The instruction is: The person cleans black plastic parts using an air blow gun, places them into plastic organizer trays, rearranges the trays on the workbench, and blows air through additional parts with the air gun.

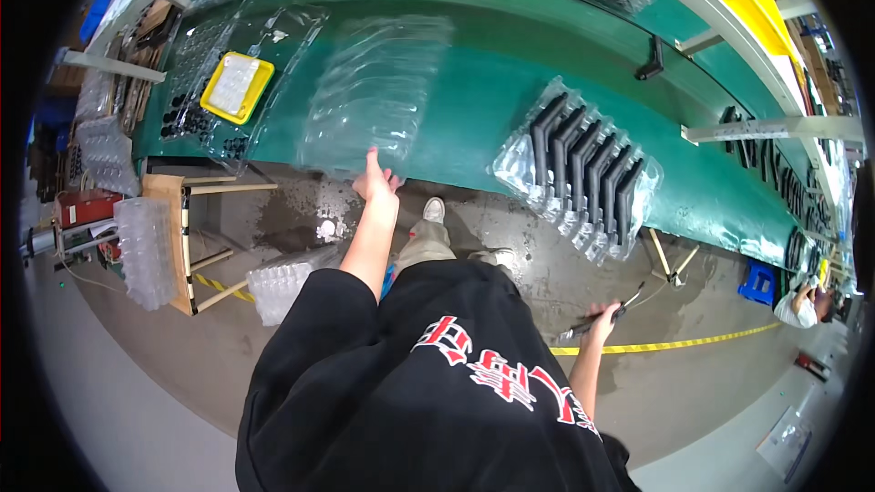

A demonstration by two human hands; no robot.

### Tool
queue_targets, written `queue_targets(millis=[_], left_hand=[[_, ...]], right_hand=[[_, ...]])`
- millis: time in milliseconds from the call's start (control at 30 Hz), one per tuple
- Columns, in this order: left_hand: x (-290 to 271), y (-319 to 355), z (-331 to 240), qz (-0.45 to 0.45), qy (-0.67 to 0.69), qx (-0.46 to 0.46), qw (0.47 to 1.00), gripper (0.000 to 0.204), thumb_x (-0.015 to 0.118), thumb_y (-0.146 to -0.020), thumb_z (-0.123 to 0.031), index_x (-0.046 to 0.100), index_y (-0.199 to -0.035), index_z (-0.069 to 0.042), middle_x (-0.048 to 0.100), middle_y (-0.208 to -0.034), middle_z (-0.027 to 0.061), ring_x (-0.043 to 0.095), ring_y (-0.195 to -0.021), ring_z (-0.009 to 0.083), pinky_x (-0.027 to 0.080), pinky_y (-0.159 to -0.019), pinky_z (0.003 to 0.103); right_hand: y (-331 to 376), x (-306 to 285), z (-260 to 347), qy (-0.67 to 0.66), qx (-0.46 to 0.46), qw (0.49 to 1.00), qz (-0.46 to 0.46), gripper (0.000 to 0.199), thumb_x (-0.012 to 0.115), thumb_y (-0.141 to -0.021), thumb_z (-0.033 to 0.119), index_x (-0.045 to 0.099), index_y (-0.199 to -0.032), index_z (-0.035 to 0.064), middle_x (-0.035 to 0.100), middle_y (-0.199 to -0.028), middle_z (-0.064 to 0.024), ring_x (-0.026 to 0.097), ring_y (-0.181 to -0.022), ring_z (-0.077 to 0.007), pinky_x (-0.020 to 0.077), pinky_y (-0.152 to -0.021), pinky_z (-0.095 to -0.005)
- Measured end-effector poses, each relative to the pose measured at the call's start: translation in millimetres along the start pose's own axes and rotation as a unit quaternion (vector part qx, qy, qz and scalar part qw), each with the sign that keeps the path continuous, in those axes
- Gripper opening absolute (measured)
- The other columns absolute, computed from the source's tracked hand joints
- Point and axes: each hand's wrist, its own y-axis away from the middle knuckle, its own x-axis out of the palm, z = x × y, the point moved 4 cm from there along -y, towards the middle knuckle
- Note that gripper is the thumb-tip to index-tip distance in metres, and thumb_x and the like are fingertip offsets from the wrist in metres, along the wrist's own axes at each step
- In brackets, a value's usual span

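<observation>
Left grip, its hold unclear, was at the near edge of the clear tray on the worktop, seemingly positioning it, any shift needing even support, while the right grip clasped a dark tool.

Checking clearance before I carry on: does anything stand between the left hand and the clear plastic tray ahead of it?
Nothing visible does. The left hand is at the near edge of the clear plastic tray; contact is unclear. The yellow bin sits off to the left, the tray of black parts to the right.
</observation>
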Motion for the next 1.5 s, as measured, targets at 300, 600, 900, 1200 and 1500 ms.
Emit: queue_targets(millis=[300,600,900,1200,1500], left_hand=[[38,43,12,0.296,-0.314,0.154,0.889,0.064,0.078,-0.078,-0.04,0.054,-0.124,-0.002,0.057,-0.125,0.0201,0.058,-0.112,0.032,0.049,-0.094,0.04],[29,-29,-61,0.061,-0.61,0.644,0.459,0.079,0.075,-0.074,-0.055,0.051,-0.134,-0.01,0.047,-0.132,0.0207,0.049,-0.117,0.0405,0.045,-0.097,0.047],[34,-16,-21,0.002,-0.717,0.332,0.613,0.092,0.051,-0.08,-0.078,0.046,-0.143,-0.01,0.043,-0.134,0.0275,0.048,-0.121,0.0438,0.045,-0.097,0.05],[30,-18,-52,0.016,-0.77,0.358,0.527,0.082,0.058,-0.082,-0.066,0.05,-0.135,-0.005,0.048,-0.126,0.0291,0.059,-0.103,0.0444,0.05,-0.089,0.048],[171,95,95,0.419,-0.605,0.301,0.607,0.077,0.073,-0.081,-0.05,0.051,-0.129,0.006,0.054,-0.131,0.0263,0.057,-0.117,0.0364,0.047,-0.099,0.042]], right_hand=[[-92,66,20,-0.008,0.055,0.994,0.096,0.061,0.06,-0.092,0.058,0.052,-0.125,0.0073,0.06,-0.102,-0.0117,0.058,-0.074,-0.0185,0.0503,-0.063,-0.0285],[-97,73,2,0.001,0.047,0.994,0.102,0.042,0.066,-0.092,0.048,0.058,-0.1,0.0081,0.058,-0.078,-0.0043,0.055,-0.065,-0.0143,0.0481,-0.059,-0.0261],[-101,75,4,-0.049,0.059,0.996,0.043,0.018,0.069,-0.09,0.023,0.061,-0.097,0.0085,0.059,-0.072,-0.0007,0.054,-0.059,-0.0106,0.0438,-0.054,-0.0229],[-97,104,28,0.06,-0.04,0.997,-0.01,0.012,0.064,-0.085,0.01,0.061,-0.097,0.0081,0.053,-0.063,-0.001,0.049,-0.051,-0.0102,0.0404,-0.048,-0.0229],[-103,120,44,0.158,-0.044,0.986,-0.033,0.029,0.075,-0.082,0.028,0.061,-0.091,0.0042,0.055,-0.068,-0.0028,0.051,-0.057,-0.0123,0.0439,-0.053,-0.026]])
